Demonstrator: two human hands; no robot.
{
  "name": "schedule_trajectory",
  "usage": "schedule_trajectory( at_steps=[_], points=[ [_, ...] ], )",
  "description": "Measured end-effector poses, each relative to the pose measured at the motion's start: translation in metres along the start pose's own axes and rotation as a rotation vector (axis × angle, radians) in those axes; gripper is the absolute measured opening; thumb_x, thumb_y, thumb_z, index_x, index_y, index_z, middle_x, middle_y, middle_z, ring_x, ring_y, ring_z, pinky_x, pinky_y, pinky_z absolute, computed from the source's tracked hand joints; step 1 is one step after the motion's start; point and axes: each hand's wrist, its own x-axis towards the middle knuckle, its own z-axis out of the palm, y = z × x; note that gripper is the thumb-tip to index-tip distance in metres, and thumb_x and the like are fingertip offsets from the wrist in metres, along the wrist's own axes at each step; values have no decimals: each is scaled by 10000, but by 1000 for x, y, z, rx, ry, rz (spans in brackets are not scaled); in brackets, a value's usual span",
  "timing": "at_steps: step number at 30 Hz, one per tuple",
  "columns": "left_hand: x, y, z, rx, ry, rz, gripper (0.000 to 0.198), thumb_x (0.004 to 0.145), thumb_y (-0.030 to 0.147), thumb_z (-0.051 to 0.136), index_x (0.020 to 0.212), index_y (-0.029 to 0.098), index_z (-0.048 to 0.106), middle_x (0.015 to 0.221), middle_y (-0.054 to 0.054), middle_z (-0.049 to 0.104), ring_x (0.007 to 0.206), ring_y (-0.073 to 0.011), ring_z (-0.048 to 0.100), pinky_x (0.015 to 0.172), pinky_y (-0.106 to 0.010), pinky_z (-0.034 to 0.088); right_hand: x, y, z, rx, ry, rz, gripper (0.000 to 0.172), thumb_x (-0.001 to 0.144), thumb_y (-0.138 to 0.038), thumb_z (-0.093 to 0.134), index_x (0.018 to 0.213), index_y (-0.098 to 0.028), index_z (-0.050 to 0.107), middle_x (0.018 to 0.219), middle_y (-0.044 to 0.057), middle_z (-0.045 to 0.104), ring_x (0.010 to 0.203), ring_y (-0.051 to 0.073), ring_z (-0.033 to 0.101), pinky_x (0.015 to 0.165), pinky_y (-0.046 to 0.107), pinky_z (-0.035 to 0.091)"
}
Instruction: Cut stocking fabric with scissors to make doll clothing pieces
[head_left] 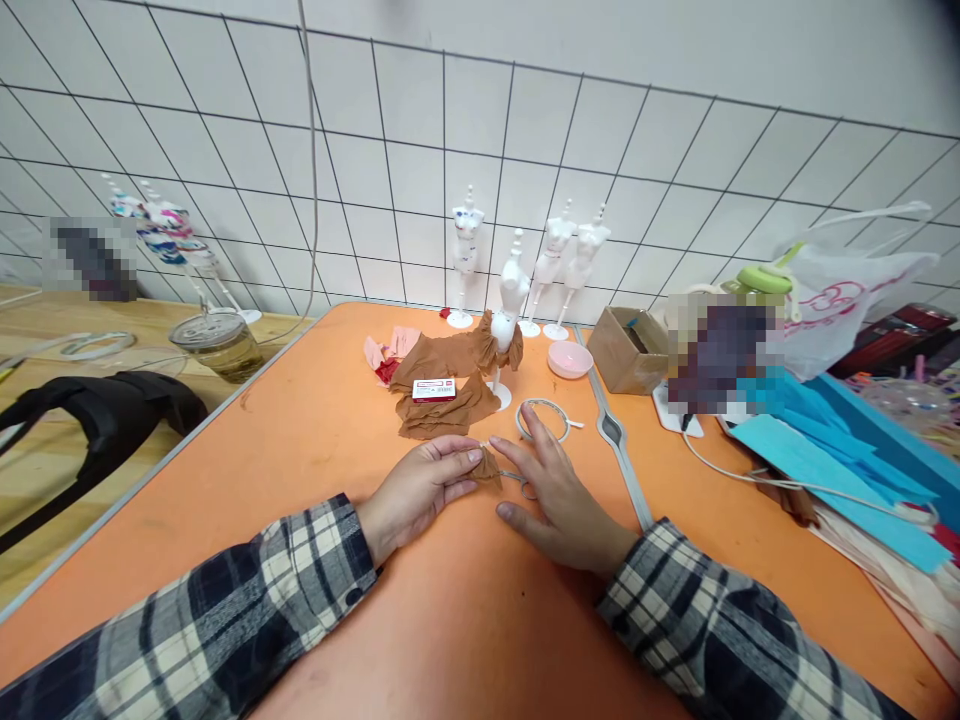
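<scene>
Pinching small crinkled brown fabric piece (490,468) in left hand (421,488), with fingertips closed; projecting rightward, toward spread, seemingly empty right hand (561,500).

From my remote seat I see the orange tabletop (450,640) carrying brown fabric (442,355), a tape roll (560,407), a pink bowl (570,373) and a cardboard box (626,370).

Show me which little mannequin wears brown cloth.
The frontmost white mannequin: brown cloth is gathered about its lower body, while the other mannequins show none.
</scene>
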Motion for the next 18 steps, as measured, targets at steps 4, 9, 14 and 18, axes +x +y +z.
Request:
schedule_trajectory(
  at_steps=[4, 9, 14, 18],
  points=[
    [1, -1, -1, 82, -10, 37, 259, 694, 282, 826, 885, 169, 693, 907, -24, 700, 863, -127, 623, 762, -224, 479, 2, -1, -1, -71, 30, -17, 556, 901, -457, 540, 1412, -261, 437, 1614, 110, -3, 1464, 356, 124, 1109, 598, 264],
    [3, 0, -1, 287, -2, 181, 265, 665, 304, 832, 836, 155, 695, 789, -18, 711, 763, -142, 627, 734, -249, 459, 3, -3, -4, -172, 60, -37, 453, 909, -410, 536, 1343, -284, 514, 1608, 112, 77, 1449, 375, 161, 1090, 646, 242],
    [4, 1, -2, 365, -24, 229, 255, 676, 313, 818, 841, 157, 702, 813, -32, 735, 760, -158, 641, 742, -264, 459, 3, -3, -3, -214, 98, -49, 432, 914, -322, 536, 1344, -302, 515, 1596, 107, 153, 1429, 355, 224, 1079, 631, 272],
    [5, -2, -4, 464, -52, 229, 235, 707, 333, 792, 824, 149, 705, 798, -43, 734, 729, -161, 638, 714, -268, 459, 3, -1, 0, -136, 161, -40, 272, 905, -244, 549, 1155, -281, 650, 1554, 91, 271, 1342, 296, 379, 1044, 542, 367]
  ],
)
